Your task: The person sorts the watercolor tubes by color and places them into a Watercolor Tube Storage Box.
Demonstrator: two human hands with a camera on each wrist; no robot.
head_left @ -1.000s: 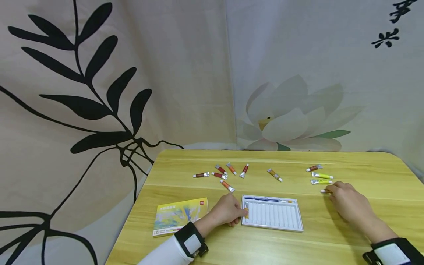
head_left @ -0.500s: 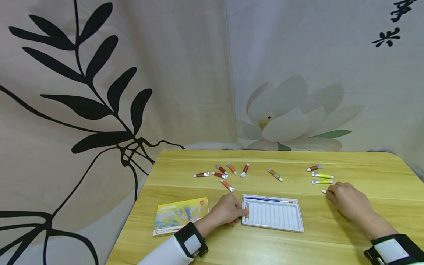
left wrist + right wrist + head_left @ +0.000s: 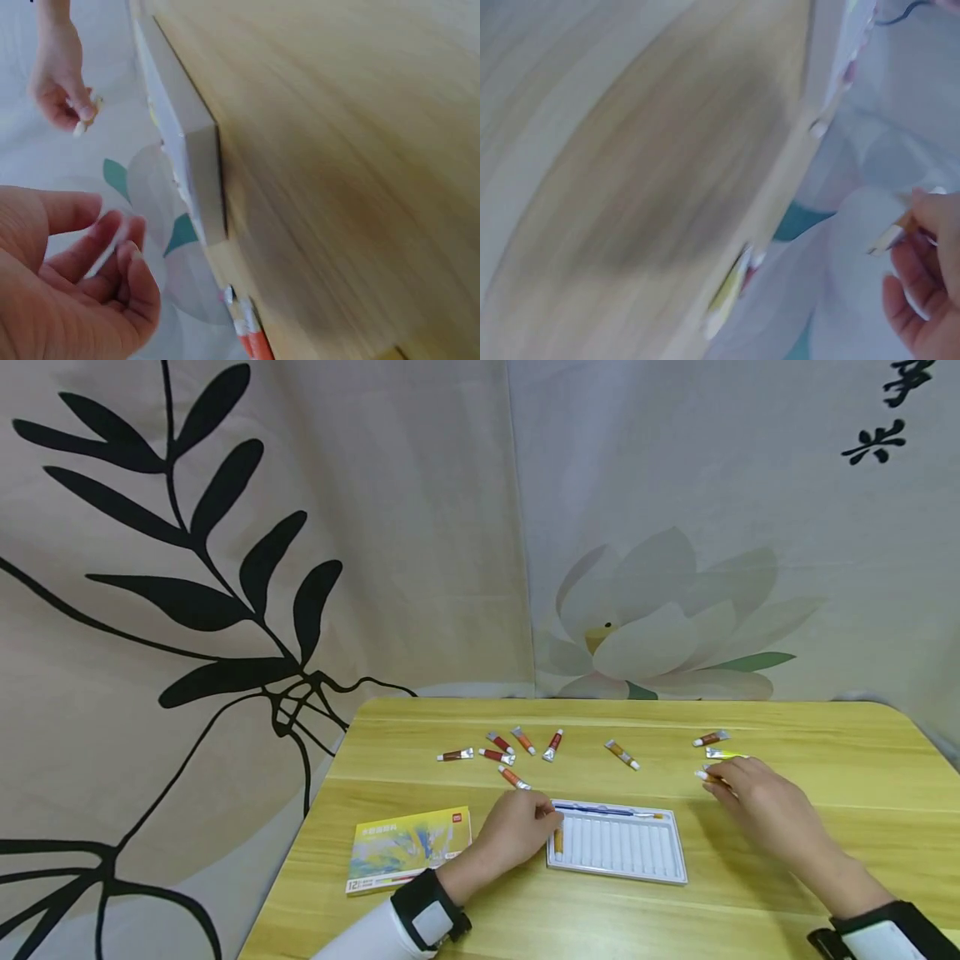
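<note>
My left hand (image 3: pixel 516 828) hovers at the left end of the white plastic tray (image 3: pixel 678 860). Its fingers are loosely bent with nothing between them, as the left wrist view shows. An ochre paint tube (image 3: pixel 558 842) lies in the tray's leftmost slot, and a blue paintbrush (image 3: pixel 603 811) lies along its far side. My right hand (image 3: pixel 772 810), raised above the table, pinches a white-capped paint tube (image 3: pixel 900 229) with an orange-brown body. Beyond that hand lies a yellow paint tube (image 3: pixel 723 754); another yellow one is mostly hidden by the fingers.
A yellow paint box (image 3: pixel 411 850) lies left of the tray. Several red, brown and orange tubes (image 3: pixel 498 757) are scattered beyond it. An ochre tube (image 3: pixel 622 755) lies behind the tray, and a brown tube (image 3: pixel 710 738) at the far right. A printed curtain hangs behind the table (image 3: pixel 600 918).
My left hand has let go of the ochre tube in the tray and moved slightly up and away. My right hand has lifted a tube off the table and moved left.
</note>
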